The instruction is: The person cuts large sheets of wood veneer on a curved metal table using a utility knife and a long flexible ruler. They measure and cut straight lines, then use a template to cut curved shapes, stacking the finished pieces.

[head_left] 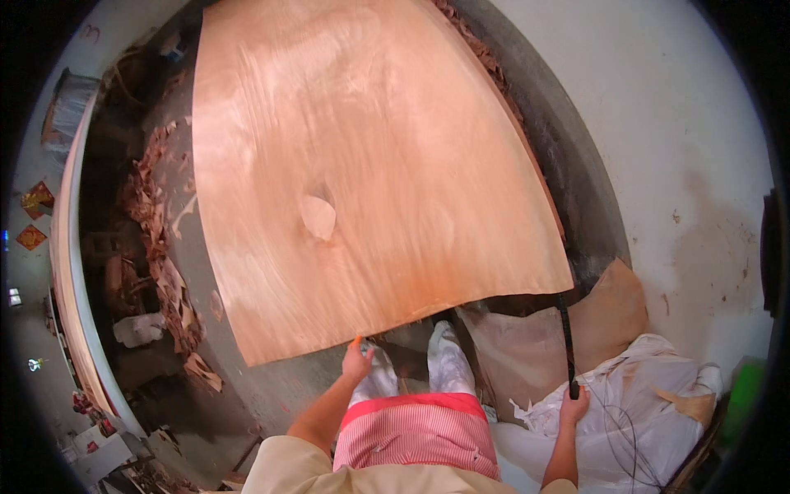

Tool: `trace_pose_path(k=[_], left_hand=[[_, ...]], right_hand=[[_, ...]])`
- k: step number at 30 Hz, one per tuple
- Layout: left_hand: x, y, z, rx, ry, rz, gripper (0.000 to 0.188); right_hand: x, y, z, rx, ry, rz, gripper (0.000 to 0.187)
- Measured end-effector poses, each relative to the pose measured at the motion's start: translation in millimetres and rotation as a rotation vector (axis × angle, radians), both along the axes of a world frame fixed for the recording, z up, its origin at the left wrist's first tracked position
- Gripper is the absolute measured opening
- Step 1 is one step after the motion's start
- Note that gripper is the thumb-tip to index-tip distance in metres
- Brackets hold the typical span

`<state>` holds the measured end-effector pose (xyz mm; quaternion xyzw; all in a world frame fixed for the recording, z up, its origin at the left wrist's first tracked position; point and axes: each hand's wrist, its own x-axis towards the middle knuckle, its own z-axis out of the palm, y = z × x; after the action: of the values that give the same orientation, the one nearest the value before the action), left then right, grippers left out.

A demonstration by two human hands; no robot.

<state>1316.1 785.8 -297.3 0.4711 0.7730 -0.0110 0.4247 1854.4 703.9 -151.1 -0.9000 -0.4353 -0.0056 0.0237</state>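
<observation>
Orange-tipped left hand (355,363): fingers closed, pinching near edge of wood sheet (395,165). Right hand (576,403): fingers wrapped round black bar (568,342), which runs up to sheet's near right corner. Sheet spreads ahead of feet (449,358), leaf-shaped pale patch (319,217) left of centre. Reddish scraps (170,288) left; white plastic (613,412) beside right hand.

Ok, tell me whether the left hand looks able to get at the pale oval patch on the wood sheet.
Probably yes, with a forward lean: the left hand is at the near edge of the wood sheet, and nothing lies on top between it and the pale oval patch.
</observation>
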Motion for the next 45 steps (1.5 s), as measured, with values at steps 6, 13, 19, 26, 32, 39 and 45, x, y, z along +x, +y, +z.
trace_pose_path(k=[6,13,19,26,32,39,45], left_hand=[[10.2,23.0,46.0,0.043,0.003,0.017,0.06],[-24.3,20.1,65.7,0.136,-0.035,0.065,0.056],[-75.0,-5.2,88.1,0.052,-0.13,0.133,0.057],[-156.3,-37.8,118.8,0.151,-0.141,0.057,0.054],[-243.6,-101.3,159.7,0.108,-0.106,0.129,0.054],[-271.5,-244.7,161.7,0.254,-0.012,0.379,0.052],[-233.8,-426.3,171.4,0.165,0.008,0.629,0.051]], right_hand=[[1.1,67.3,9.2,0.103,0.049,0.046,0.023],[-70.9,143.4,9.7,0.238,0.206,0.083,0.029],[-140.8,106.8,26.4,0.179,0.308,0.109,0.033],[-229.3,2.6,52.8,0.149,0.329,0.064,0.037],[-307.3,-24.4,62.2,0.156,0.528,0.179,0.039],[-371.2,-29.2,65.4,0.052,0.86,0.385,0.038],[-424.1,-85.9,54.0,0.015,1.127,0.483,0.025]])
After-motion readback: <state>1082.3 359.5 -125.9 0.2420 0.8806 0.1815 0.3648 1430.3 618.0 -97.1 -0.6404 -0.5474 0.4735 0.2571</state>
